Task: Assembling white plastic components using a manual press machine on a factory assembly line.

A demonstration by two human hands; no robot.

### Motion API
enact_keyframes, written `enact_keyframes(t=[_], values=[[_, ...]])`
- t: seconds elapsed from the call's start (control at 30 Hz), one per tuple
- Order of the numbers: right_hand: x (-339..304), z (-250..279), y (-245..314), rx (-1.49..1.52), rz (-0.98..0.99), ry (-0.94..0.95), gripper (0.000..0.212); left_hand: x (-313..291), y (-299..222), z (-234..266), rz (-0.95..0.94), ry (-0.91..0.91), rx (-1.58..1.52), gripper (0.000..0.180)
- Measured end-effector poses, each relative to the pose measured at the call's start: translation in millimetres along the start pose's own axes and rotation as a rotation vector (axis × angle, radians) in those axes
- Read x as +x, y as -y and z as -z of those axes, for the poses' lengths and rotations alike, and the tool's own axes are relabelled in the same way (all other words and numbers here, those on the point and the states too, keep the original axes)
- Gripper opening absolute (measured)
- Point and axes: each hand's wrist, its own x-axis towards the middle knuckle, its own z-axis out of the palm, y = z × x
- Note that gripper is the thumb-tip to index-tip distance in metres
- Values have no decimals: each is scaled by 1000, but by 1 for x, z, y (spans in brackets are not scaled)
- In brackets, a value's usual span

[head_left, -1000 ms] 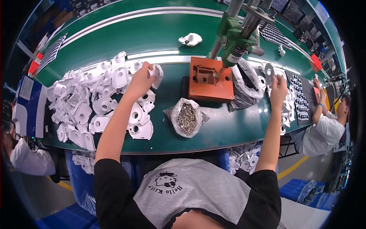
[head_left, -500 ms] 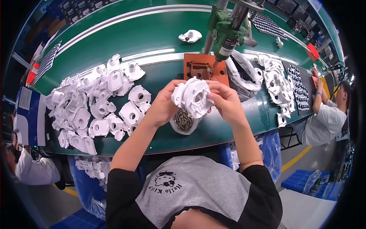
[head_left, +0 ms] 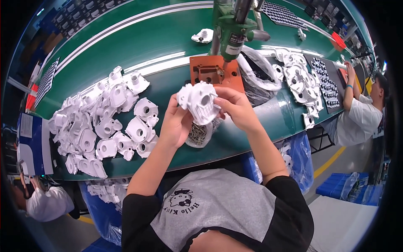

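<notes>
- White, the housing (head_left: 200, 105) is held up between the fingers of both hands, above the desk (head_left: 247, 145); whether it is one piece or two together, I cannot tell.
- The left hand (head_left: 176, 128) has its fingers clamped on the housing's left side, some of them hidden behind it.
- The right hand (head_left: 237, 110) grips the opposite side, its thumb on the front face beside a round hole.
- Just below the fingers, partly covered by the housing and left hand, an open bag of small metal fasteners (head_left: 196, 136) rests on the desk.
- Beyond the fingers sits an orange fixture (head_left: 234, 83), with a green press (head_left: 231, 37) over it.
- Right of that fixture, past the right fingers, is a clear bag (head_left: 272, 85) with dark contents.
- Well left of the left fingers spreads a large heap of white parts (head_left: 87, 140).
- Farther right of the right fingers lies a smaller white pile (head_left: 299, 80).
</notes>
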Motion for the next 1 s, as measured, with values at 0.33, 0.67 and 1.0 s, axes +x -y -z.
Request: enact_keyframes(t=[0.33,0.67,1.0], values=[[3,15,-24,25,55,-114,28,-12,15,-15,-195,63,152,43],[0,8,-36,164,-55,-143,26,-15,24,-25,-320,-65,588,51],[-1,11,-40,225,18,-123,24,-14,23,-18,-413,-25,801,43]])
